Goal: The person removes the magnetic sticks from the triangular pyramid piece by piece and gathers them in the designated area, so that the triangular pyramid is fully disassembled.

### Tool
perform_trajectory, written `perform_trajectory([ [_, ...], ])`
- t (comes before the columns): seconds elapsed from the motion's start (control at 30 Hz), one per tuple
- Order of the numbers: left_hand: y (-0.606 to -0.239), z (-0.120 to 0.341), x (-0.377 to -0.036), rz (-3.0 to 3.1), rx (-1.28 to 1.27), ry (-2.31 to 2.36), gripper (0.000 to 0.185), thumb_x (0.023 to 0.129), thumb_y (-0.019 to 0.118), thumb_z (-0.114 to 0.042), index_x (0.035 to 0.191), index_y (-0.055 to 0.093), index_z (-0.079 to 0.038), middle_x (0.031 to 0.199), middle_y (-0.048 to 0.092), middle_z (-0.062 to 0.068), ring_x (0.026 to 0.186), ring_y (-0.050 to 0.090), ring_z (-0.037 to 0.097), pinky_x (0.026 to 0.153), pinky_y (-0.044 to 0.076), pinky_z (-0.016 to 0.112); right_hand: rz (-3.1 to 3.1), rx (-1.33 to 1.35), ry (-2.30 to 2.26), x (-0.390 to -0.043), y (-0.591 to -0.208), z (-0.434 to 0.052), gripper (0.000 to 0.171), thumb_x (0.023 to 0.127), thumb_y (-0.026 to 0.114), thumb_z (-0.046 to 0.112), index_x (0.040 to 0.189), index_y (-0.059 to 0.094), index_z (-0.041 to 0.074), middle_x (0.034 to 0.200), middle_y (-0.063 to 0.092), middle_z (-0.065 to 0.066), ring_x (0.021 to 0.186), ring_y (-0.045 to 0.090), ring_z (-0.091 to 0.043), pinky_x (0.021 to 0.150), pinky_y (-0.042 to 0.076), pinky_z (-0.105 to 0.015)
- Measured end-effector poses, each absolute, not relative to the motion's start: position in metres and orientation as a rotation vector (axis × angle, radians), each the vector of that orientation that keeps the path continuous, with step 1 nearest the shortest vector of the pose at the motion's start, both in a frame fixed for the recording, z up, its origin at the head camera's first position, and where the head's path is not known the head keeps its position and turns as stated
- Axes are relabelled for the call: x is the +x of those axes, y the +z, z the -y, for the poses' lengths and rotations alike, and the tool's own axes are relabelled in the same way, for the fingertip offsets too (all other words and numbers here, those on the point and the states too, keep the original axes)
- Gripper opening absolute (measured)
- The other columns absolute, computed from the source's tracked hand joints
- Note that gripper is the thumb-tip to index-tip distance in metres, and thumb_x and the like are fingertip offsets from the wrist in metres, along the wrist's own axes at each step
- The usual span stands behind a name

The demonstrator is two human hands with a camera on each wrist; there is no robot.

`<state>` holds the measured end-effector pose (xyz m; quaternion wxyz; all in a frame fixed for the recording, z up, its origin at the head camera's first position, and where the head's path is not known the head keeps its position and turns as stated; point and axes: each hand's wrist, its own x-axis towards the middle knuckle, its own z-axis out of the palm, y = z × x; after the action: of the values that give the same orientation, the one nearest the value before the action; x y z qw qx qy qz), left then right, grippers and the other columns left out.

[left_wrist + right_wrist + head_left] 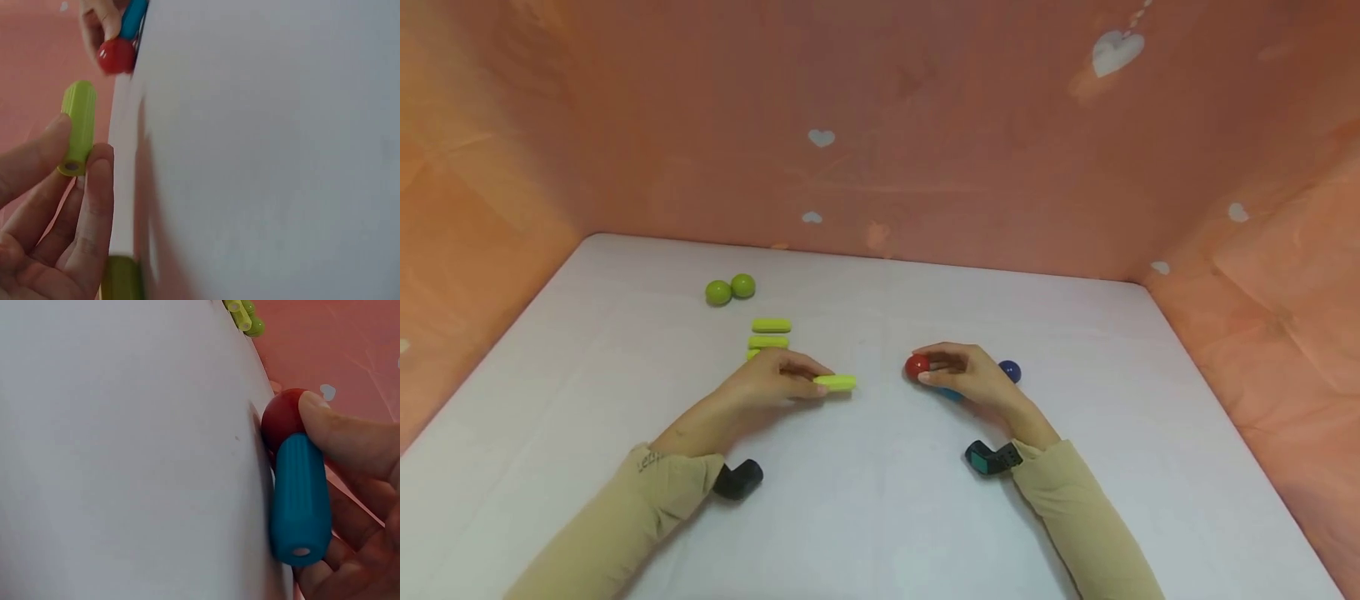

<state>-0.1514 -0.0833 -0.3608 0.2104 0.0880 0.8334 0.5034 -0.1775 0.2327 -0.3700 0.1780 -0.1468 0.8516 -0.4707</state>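
Note:
My left hand (775, 379) pinches a lime green ridged stick (835, 382) by one end, its other end pointing right just above the white table (865, 500). The left wrist view shows the stick (77, 128) between thumb and fingertips (97, 187). My right hand (966, 373) holds a red ball (917, 367) joined to a blue ridged stick (950, 393). In the right wrist view the thumb presses on the red ball (282, 415) and the blue stick (300, 500) lies in the fingers, against the table.
Two more lime sticks (771, 326) lie in a row behind my left hand. Two green balls (730, 289) sit farther back left. A dark blue ball (1010, 371) rests just right of my right hand. Orange walls enclose the table.

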Motion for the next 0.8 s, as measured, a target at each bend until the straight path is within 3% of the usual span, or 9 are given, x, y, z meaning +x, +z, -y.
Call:
perform_trajectory([
  [0.43,-0.345,0.133,-0.146,-2.405,0.323,1.26,0.038,0.079,0.078,-0.024,0.112,0.072,-0.008,0.11,0.07,0.008,0.092,0.057,0.012,0.08,0.045,0.026,-2.37,-0.401,-1.329,-0.181,-0.369,-0.236,0.041,0.087,0.071,0.023,0.125,0.062,0.012,0.123,0.063,-0.01,0.111,0.059,-0.022,0.093,0.049,-0.031],
  [0.67,-0.342,0.155,-0.141,-2.4,0.258,1.24,0.04,0.079,0.078,-0.025,0.113,0.07,-0.005,0.103,0.072,0.006,0.091,0.057,0.009,0.079,0.046,0.024,-2.36,-0.414,-1.33,-0.181,-0.367,-0.235,0.042,0.087,0.07,0.022,0.126,0.062,0.01,0.125,0.062,-0.012,0.114,0.058,-0.025,0.097,0.047,-0.038],
  [0.8,-0.344,0.16,-0.139,-2.396,0.228,1.23,0.04,0.079,0.078,-0.025,0.112,0.071,-0.004,0.104,0.071,0.005,0.095,0.056,0.009,0.081,0.046,0.025,-2.358,-0.401,-1.326,-0.181,-0.368,-0.235,0.042,0.088,0.07,0.022,0.127,0.061,0.01,0.124,0.062,-0.012,0.112,0.058,-0.024,0.096,0.047,-0.036],
])
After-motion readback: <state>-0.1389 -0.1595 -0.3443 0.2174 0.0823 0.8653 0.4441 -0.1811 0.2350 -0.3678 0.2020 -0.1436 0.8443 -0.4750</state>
